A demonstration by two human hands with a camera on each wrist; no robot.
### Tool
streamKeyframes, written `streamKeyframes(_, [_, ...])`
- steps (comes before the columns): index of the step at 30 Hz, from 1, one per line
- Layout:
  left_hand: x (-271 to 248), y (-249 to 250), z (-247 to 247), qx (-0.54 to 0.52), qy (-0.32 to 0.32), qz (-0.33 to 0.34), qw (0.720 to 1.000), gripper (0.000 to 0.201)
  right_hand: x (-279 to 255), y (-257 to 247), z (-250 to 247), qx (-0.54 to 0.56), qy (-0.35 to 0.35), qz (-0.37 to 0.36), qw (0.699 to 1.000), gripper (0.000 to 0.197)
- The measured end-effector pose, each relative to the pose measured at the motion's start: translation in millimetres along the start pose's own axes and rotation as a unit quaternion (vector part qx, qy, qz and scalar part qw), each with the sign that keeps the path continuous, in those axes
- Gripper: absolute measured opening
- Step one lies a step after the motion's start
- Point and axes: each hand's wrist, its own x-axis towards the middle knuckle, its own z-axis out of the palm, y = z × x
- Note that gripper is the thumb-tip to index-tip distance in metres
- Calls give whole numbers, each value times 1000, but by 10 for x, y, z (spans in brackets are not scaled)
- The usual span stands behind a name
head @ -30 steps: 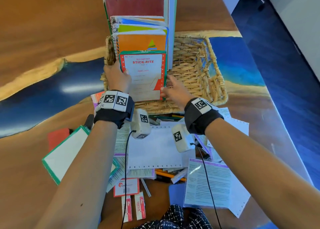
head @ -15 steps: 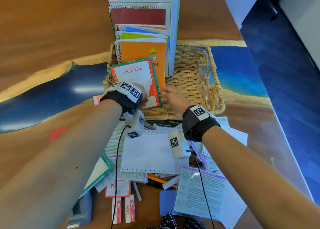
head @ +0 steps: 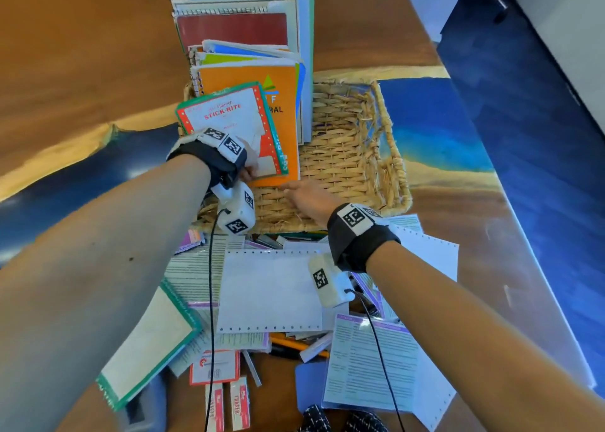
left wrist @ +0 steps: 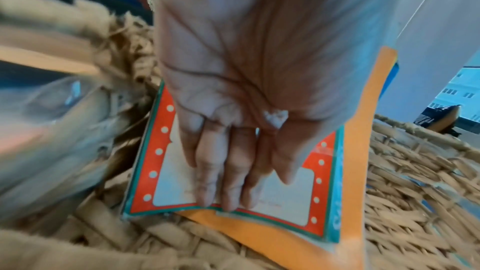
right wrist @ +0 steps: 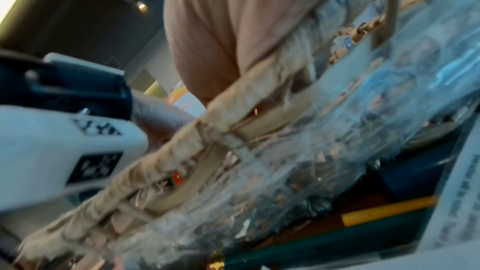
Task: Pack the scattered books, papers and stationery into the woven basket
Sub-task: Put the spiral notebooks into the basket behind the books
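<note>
The woven basket [head: 394, 176] stands mid-table, with a stack of notebooks leaning in its left half. On top, a red-and-green bordered STICK-RITE pad [head: 229, 114] lies tilted against an orange book [head: 286, 150]. My left hand [head: 248, 166] lies flat on the pad's lower part. In the left wrist view its straight fingers [left wrist: 228, 171] press the pad [left wrist: 298, 202] near its bottom edge. My right hand [head: 307, 199] reaches over the basket's near rim with its fingers stretched toward the orange book's lower corner, holding nothing. The right wrist view is blurred and shows the rim [right wrist: 207, 130].
Loose items cover the table in front of the basket: a white perforated sheet [head: 271, 291], a green-edged pad [head: 147, 343], a printed leaflet [head: 370, 363], eraser packs [head: 229, 405] and an orange pencil [head: 294, 345]. The table edge runs down the right. The basket's right half holds nothing.
The STICK-RITE pad tipped from upright back onto the orange book. My left hand shifted from its side to flat on its front. My right hand let go and dropped to the basket floor.
</note>
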Motion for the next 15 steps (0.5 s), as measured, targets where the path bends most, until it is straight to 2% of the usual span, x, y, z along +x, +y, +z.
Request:
streamKeyframes(2, [277,-95,-61,31,-20,-14,999,19,-40,-12,6,-30,-4,-10,999,36])
streamKeyframes(4, [714,-227,-74,73,-5,-2,997,35,-71,-42,6,-80,-8,-25,996,36])
streamKeyframes(6, [417,-162,0,117,8,27,993,39,-89,-57,7,-129,-8,-41,991,36])
streamKeyframes(8, [-69,-18,75,68,-32,46,996,29,-78,-46,10,-144,-5,-42,989,35])
streamKeyframes(10, [-279,84,67,51,-50,42,997,27,-66,-33,14,-137,-2,-44,990,35])
streamKeyframes(14, [-555,102,-164,26,15,135,990,22,-5,1,26,-105,7,-46,993,33])
streamKeyframes(15, [-606,69,-221,5,55,171,984,21,18,16,26,-99,10,-44,994,32])
